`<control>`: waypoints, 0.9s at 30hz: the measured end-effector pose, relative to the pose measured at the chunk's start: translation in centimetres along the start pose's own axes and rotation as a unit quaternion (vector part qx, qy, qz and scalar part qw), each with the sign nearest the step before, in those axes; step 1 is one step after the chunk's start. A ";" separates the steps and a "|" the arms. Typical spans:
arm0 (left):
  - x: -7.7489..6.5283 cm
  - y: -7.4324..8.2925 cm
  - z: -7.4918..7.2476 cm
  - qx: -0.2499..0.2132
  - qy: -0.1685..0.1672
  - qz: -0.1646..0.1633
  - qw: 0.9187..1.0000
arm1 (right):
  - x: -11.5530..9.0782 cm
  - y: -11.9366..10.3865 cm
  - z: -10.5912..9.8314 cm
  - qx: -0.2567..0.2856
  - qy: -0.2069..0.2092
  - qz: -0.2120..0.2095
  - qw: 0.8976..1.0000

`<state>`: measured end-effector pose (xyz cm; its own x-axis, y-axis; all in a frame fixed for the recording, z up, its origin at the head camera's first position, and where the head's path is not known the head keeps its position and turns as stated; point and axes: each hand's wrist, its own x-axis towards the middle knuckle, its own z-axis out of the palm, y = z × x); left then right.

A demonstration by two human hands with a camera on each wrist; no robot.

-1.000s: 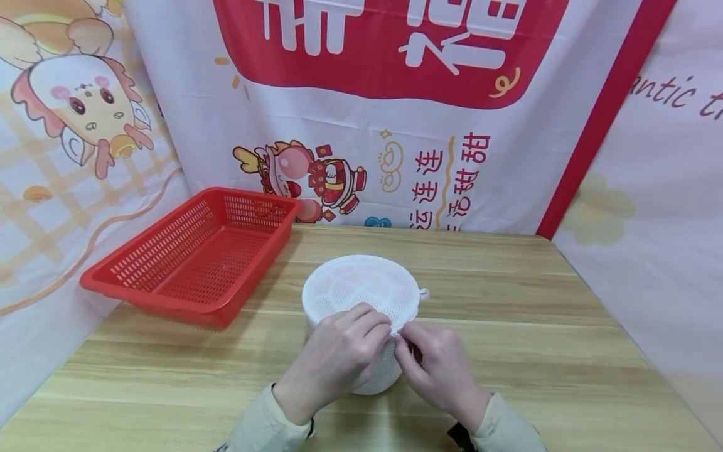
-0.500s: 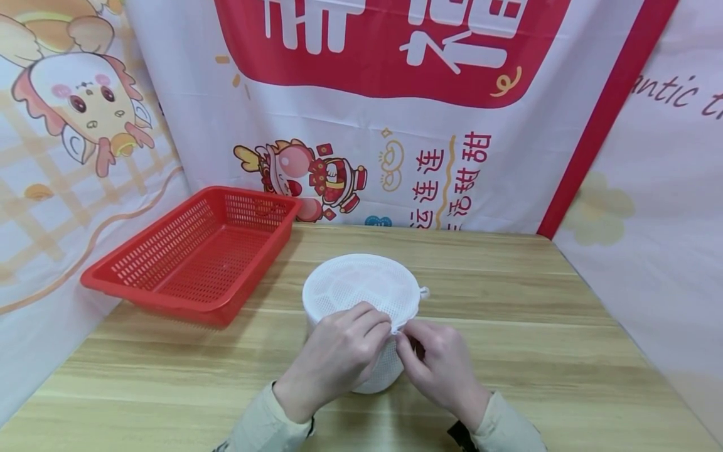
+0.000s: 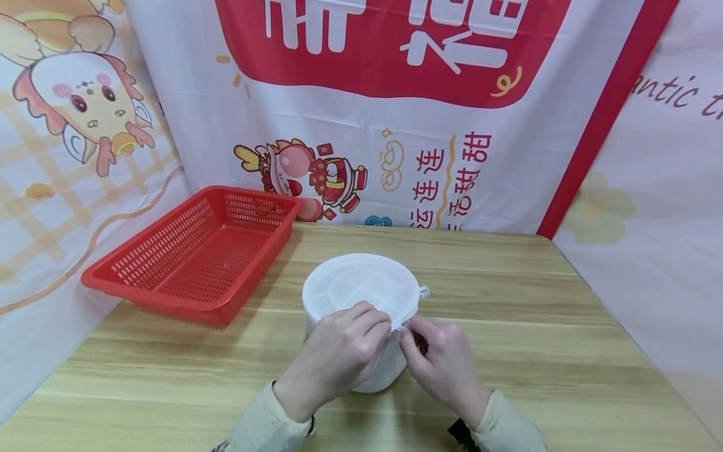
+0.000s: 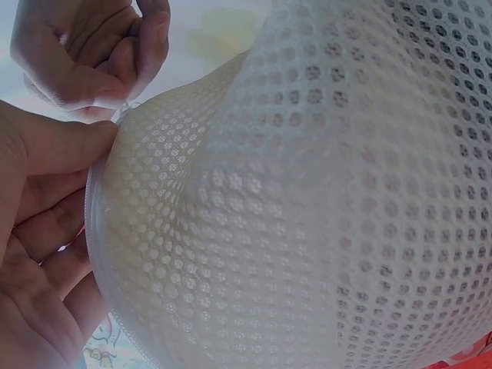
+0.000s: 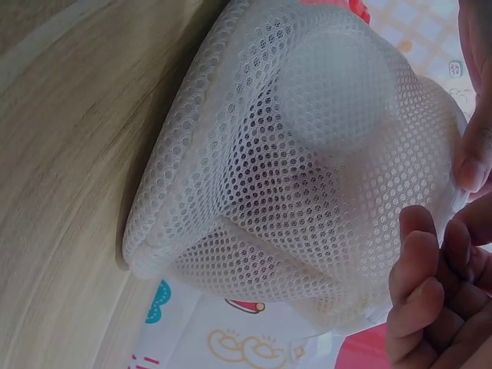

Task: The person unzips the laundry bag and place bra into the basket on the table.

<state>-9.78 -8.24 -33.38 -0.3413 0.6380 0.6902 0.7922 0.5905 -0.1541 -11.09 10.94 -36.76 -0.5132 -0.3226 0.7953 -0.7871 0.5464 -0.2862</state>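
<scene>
The left hand (image 3: 341,351) pinches the rim of a white mesh bag (image 3: 361,276); right beside it, the right hand (image 3: 443,364) pinches what looks like a zipper pull (image 3: 398,327). Best hold the zipper edge (image 4: 95,207) taut and draw along its curve, without snagging mesh. The bag stands upright mid-table (image 3: 508,301), round top up, drum axis vertical; whether that is the longer axis is unclear. Far left sits a red basket (image 3: 257,273).

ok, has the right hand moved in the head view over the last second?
Yes, slightly: the right hand has shifted rightward, away from the red basket.
</scene>
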 end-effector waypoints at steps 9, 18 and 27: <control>0.1 0.0 -0.1 -0.004 0.002 -0.003 1.000 | 0.1 0.3 0.0 -0.017 0.009 0.025 1.000; 0.0 -0.1 -0.1 -0.004 0.009 -0.003 1.000 | 0.0 0.5 -0.1 -0.013 0.007 0.008 1.000; 0.1 0.0 0.0 -0.013 0.011 -0.026 1.000 | 0.2 0.0 -0.1 0.035 -0.013 -0.052 0.998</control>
<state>-9.77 -8.17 -33.27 -0.3718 0.5955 0.7121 0.7869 0.6092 -0.0986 -11.14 10.97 -36.56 -0.4357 -0.3951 0.8087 -0.8580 0.4538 -0.2405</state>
